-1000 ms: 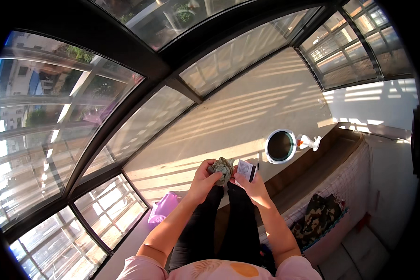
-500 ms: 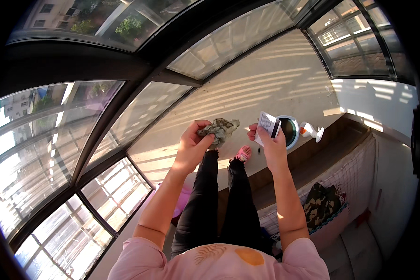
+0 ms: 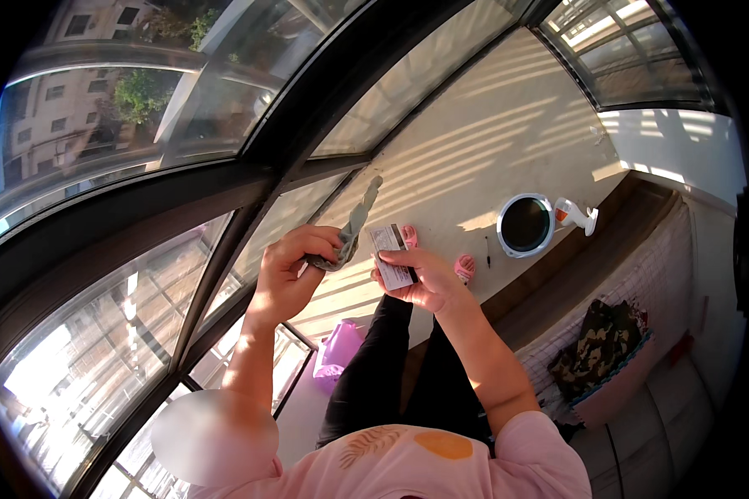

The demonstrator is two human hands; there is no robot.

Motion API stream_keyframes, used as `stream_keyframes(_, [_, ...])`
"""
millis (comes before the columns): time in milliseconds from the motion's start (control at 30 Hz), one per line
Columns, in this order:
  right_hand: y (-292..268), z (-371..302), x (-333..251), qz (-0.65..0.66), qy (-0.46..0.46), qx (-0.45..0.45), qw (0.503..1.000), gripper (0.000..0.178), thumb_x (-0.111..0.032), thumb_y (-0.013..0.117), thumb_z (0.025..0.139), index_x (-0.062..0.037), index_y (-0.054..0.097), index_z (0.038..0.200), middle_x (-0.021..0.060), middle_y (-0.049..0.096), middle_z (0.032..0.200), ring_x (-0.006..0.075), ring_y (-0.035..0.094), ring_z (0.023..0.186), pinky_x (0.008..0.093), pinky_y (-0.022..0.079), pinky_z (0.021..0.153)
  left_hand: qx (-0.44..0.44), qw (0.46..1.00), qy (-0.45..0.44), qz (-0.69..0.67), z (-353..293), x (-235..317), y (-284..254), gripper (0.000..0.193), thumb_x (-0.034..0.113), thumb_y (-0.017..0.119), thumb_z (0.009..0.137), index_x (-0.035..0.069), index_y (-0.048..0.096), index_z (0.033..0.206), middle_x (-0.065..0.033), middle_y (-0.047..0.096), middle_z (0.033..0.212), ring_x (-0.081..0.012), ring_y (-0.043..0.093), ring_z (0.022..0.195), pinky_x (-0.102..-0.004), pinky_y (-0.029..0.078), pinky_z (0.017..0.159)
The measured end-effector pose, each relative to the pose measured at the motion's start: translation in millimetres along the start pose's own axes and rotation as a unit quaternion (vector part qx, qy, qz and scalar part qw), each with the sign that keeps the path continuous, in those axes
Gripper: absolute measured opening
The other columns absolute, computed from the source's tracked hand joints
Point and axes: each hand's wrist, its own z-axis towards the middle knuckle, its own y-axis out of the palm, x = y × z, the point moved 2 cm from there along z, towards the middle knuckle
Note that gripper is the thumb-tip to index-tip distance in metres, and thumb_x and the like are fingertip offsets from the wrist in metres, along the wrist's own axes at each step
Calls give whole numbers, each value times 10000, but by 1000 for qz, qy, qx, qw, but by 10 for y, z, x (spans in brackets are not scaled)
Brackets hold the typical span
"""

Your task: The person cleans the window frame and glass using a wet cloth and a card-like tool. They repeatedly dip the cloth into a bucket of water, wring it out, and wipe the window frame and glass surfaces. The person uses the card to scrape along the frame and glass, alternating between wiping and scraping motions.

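Observation:
My left hand [image 3: 295, 264] is closed on a crumpled grey-green cloth [image 3: 357, 226], whose twisted end points up and away from me beside the window frame. To its right, my right hand [image 3: 431, 279] grips a flat white card [image 3: 384, 239] with a dark stripe along one side, the thumb lying across its face. A small gap separates the cloth and the card. Both hands are raised above the floor in front of my legs, near the dark-framed glass panes [image 3: 221, 287].
A white-rimmed bucket [image 3: 549, 206] of dark liquid stands on the floor, a white-and-orange spray bottle [image 3: 576, 216] beside it. A thin dark object [image 3: 488, 259] lies nearby. Pink slippers [image 3: 465, 267] are on my feet. Purple plastic [image 3: 339, 347] sits left; camouflage fabric [image 3: 601, 345] lies right.
My view has turned toward the window. My hands have come closer together, the card moving left toward the cloth. The cloth now stretches upward in a narrow twist instead of a bunched wad.

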Motion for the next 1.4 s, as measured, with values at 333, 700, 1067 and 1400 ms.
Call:
stream_keyframes(333, [357,370,139,5,-117,-168,979,255,-150,578,873,2,554,1076,85,616,991,170,612,905,302,504,821,5,996,62,-66,-64,-41,-193,59,-61,517,695,-2,513,699,-125,546,815,-281,547,920,-374,439,810])
stream_keyframes(700, [348,413,213,-25,-55,-89,994,215,-181,608,857,-40,582,1017,57,626,916,157,615,848,300,502,759,137,985,5,102,8,21,-192,402,-106,639,717,61,309,560,-116,613,758,-163,606,756,-235,438,589])
stream_keyframes(1067, [179,402,407,40,-16,-151,988,177,-119,604,844,-12,594,984,82,636,884,172,624,816,295,502,737,78,995,-33,50,-59,165,-263,405,-90,609,752,57,296,541,-113,617,724,-182,634,757,-233,442,568])
stream_keyframes(1400, [180,478,330,32,-106,-148,983,228,-83,601,837,-28,568,1056,67,624,979,160,613,873,293,490,783,136,982,-118,60,-241,100,-169,293,-74,645,722,44,393,629,-88,580,772,-145,552,620,-221,425,572])
